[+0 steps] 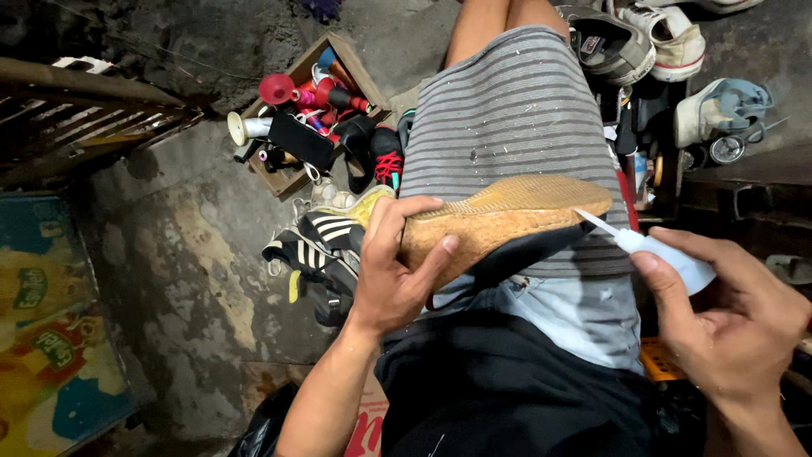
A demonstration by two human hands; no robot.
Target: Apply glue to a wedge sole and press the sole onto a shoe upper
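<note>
My left hand (391, 275) grips a shoe (507, 222) by its heel end, sole turned up; the sole is tan gum rubber and the upper is dark. My right hand (734, 320) holds a small white glue bottle (668, 256) with a thin nozzle. The nozzle tip touches the shoe's toe edge where sole meets upper. Both are held above my lap, over grey striped shorts (516, 110).
A wooden box (300, 106) of thread spools and funnels sits on the concrete floor to the left. Black-and-white striped shoes (317, 250) lie beside my left wrist. White and grey sneakers (651, 38) are piled at top right. A colourful printed sheet (42, 338) lies at far left.
</note>
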